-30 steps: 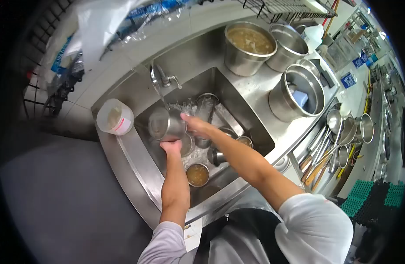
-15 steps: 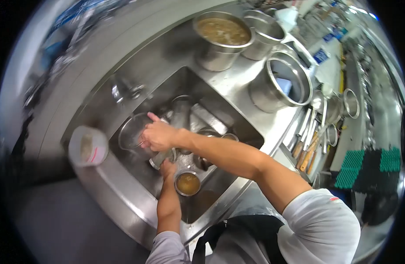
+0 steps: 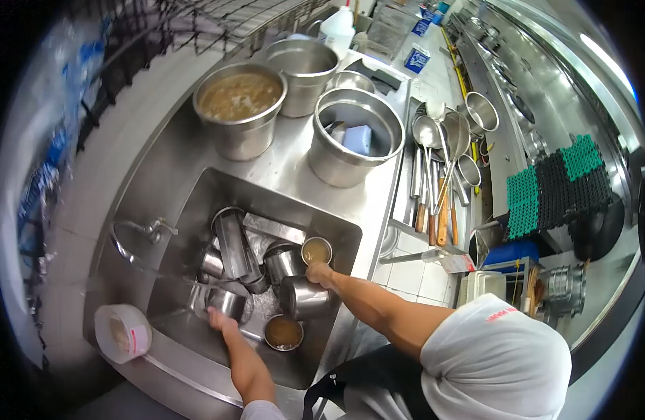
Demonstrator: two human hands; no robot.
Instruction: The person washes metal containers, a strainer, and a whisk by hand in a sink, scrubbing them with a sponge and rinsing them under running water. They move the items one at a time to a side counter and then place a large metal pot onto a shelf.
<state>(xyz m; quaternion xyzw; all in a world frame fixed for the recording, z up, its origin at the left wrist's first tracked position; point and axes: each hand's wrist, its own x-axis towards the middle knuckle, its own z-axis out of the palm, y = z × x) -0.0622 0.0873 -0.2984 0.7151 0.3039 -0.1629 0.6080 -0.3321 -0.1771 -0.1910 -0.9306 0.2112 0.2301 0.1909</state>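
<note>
My left hand (image 3: 221,320) is closed at the edge of a metal container (image 3: 229,303) lying on its side in the sink. A clear plastic container (image 3: 198,297) sits against it, partly hidden. Over at the sink's right side, my right hand (image 3: 320,274) has its fingers curled at the near rim of a small metal cup (image 3: 316,250) holding cloudy brownish liquid. Just below that hand lies a metal pot (image 3: 305,297). Another round metal container (image 3: 284,332) with brown liquid stands near the sink's front.
Several metal pans (image 3: 231,245) lie in the sink (image 3: 280,189). On the counter stand a pot of brown liquid (image 3: 242,133), an empty pot (image 3: 301,91) and a pot with a blue sponge (image 3: 357,140). A faucet (image 3: 151,231) and white tub (image 3: 123,332) are left; ladles (image 3: 427,133) lie right.
My right hand has left the clear plastic container and moved right to the small cup. My left hand has shifted left. The view has turned and shifted, showing more counter.
</note>
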